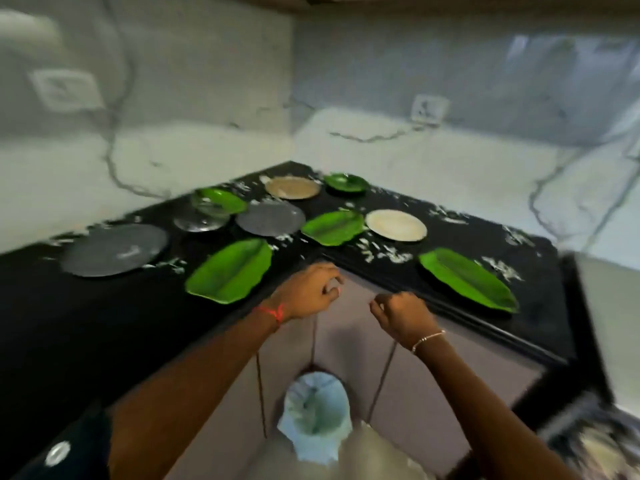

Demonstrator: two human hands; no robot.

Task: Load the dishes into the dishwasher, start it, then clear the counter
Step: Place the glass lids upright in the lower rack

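Several dishes lie on the black corner counter (69, 323): leaf-shaped green plates (230, 271) (467, 284) (334, 227), grey round plates (114, 249) (270, 218), beige round plates (292, 187) (396, 225) and a clear glass plate (201, 221). My left hand (304, 296) hovers at the counter's inner corner edge with its fingers curled; blur hides whether it pinches anything. My right hand (401, 313) hangs just right of it as a loose fist with nothing seen in it. Neither hand touches a dish.
White food scraps (384, 252) are scattered over the counter among the plates. A bin lined with a pale bag (315, 410) stands on the floor below my hands, against the cabinet fronts. Marble-look walls with sockets (427, 109) close off the corner.
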